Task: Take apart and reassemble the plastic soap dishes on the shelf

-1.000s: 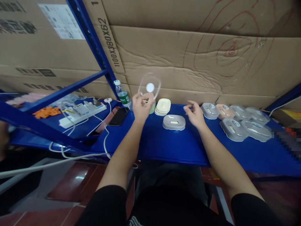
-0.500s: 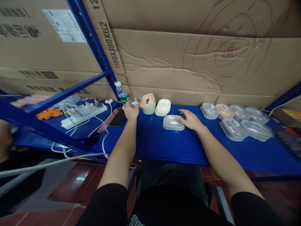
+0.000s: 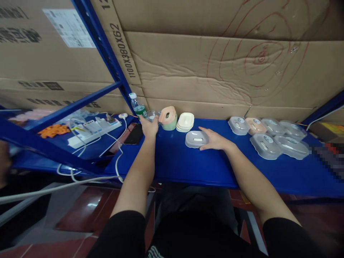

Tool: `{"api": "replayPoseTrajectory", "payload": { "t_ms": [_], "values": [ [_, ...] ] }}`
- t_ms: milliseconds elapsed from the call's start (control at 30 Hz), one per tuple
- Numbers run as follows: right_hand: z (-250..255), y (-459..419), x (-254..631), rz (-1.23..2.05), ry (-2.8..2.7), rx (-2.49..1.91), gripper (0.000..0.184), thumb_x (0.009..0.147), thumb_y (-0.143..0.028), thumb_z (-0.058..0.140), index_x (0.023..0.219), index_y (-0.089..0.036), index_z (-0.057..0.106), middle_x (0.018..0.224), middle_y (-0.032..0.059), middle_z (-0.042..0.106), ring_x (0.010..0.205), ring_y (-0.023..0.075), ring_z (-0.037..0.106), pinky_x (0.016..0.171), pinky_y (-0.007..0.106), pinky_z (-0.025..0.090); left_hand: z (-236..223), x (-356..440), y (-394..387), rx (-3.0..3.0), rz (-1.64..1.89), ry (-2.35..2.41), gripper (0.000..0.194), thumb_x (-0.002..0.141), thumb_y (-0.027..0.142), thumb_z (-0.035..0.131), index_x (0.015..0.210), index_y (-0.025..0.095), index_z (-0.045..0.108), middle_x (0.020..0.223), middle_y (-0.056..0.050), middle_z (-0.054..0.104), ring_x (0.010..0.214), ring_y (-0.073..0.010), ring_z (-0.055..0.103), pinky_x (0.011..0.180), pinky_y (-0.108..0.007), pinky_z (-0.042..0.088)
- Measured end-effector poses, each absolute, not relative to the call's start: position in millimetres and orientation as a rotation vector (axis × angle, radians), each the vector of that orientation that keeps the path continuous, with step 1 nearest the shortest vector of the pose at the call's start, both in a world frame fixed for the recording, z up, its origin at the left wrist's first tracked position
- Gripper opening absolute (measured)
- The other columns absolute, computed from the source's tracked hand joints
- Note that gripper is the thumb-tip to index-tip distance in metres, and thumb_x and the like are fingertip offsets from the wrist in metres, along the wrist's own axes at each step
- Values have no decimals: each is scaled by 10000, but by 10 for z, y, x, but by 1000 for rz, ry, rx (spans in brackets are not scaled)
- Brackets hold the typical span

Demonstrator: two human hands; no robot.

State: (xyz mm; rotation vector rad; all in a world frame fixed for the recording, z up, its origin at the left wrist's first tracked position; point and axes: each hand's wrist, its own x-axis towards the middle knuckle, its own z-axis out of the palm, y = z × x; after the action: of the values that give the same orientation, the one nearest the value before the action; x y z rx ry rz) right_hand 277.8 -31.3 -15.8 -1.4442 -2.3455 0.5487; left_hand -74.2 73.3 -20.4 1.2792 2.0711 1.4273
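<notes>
While the right hand [image 3: 213, 139] curves around the right end of the grey oval box [image 3: 197, 139], its thumb and fingers stand apart, open along the near and far sides. The box lies flat on the blue table [image 3: 185, 165], in front of the pale yellow trays [image 3: 185, 122], and a broad strip of blue surface runs from it to the table's front edge. More blue surface lies between the right hand and the lidded boxes [image 3: 266, 146] on the right. On the far side, the room ends at the cardboard [image 3: 174, 71]; to the left, a slanting blue post [image 3: 102, 43] bounds the space.

The left hand [image 3: 149, 126] is at the near side of the clear lid [image 3: 153, 115], thumb and fingers spread; whether it grips the lid cannot be told. The bottle [image 3: 140, 109] stands just behind that hand, and the dark phone [image 3: 133, 134] lies to its left.

The grey box looks smooth, with rounded corners, a wavy lower rim and a white oblong piece in its middle. The trays are shallow, rounded squares in a stack. Between them and the lid sits a rounded container [image 3: 168, 120], peach above and green below, with a dark slot. Most of the lidded boxes are grey, one is peach, and their covers look clear and glossy. The cardboard is creased and bears red looping lines.
</notes>
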Motion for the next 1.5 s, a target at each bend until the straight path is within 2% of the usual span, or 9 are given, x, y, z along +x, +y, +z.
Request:
{"api": "replayPoseTrajectory", "payload": {
  "t_ms": [233, 600, 800, 900, 1067, 1200, 1300, 1400, 1500],
  "values": [
    [-104, -321, 2759, 517, -2135, -1399, 1191, 741, -681, 815, 1690, -262, 229, 1692, 174, 365, 1532, 401, 393, 1225, 620, 335, -75, -564, 527, 1666, 1921, 1920, 640, 950, 357, 634, 1500, 124, 406, 1523, -236, 419, 1516, -332, 388, 1266, -483, 314],
    [9, -376, 2742, 472, -2066, -1309, 858, 739, -585, 840, 1471, -239, 558, 1496, 144, 606, 1364, 366, 583, 1143, 559, 445, -38, 145, 7, 2752, 815, 1069, 909, 772, 660, 784, 1520, 240, 484, 1569, -180, 451, 1345, -378, 566, 1002, -473, 560],
    [2, -353, 2748, 552, -1913, -1324, 660, 729, -545, 845, 1273, -238, 632, 1316, 105, 696, 1188, 328, 661, 1028, 514, 518, -69, 151, 2, 2775, 748, 1017, 1027, 726, 626, 835, 1569, 228, 405, 1564, -184, 458, 1331, -366, 586, 970, -453, 582],
    [-41, -298, 2771, 578, -1782, -1256, 634, 711, -596, 852, 1191, -238, 644, 1285, 101, 706, 1157, 326, 671, 1022, 521, 517, -91, 155, 33, 2766, 877, 977, 783, 858, 525, 743, 1521, 217, 458, 1521, -167, 521, 1326, -325, 599, 967, -422, 581],
    [-60, -242, 2770, 755, -1540, -1019, 675, 704, -759, 791, 1113, -241, 650, 1227, 105, 715, 1012, 281, 706, 867, 442, 588, -161, 130, 160, 2592, 1093, 1167, 284, 968, 366, 610, 1184, 192, 672, 1168, -112, 734, 1086, -256, 701, 833, -354, 573],
    [-10, -285, 2657, 818, -1465, -901, 674, 660, -669, 884, 1139, -258, 646, 1060, 52, 737, 863, 220, 707, 716, 353, 612, -216, 99, 215, 2346, 1148, 1283, 389, 990, 541, 572, 1051, 180, 703, 793, -46, 702, 708, -187, 658, 651, -310, 516],
    [20, -303, 2589, 796, -1318, -989, 510, 752, -648, 825, 1020, -249, 656, 822, 4, 701, 644, 178, 669, 543, 313, 585, -217, 110, 173, 2374, 1228, 1127, 626, 915, 649, 643, 1322, 174, 627, 1010, -89, 742, 698, -167, 652, 650, -311, 536],
    [31, -269, 2607, 821, -1085, -1088, 465, 778, -656, 784, 900, -250, 592, 604, -63, 569, 405, 124, 516, 367, 271, 476, -176, 154, 105, 2587, 1234, 892, 964, 767, 781, 731, 1511, 215, 498, 1420, -187, 621, 974, -246, 714, 727, -341, 593],
    [41, -227, 2663, 891, -940, -1133, 489, 759, -657, 787, 852, -259, 518, 538, -97, 492, 337, 89, 408, 318, 242, 415, -139, 196, 82, 2798, 1167, 817, 742, 811, 795, 674, 1332, 267, 666, 1524, -167, 554, 1162, -295, 685, 810, -377, 611]
  ]
}}
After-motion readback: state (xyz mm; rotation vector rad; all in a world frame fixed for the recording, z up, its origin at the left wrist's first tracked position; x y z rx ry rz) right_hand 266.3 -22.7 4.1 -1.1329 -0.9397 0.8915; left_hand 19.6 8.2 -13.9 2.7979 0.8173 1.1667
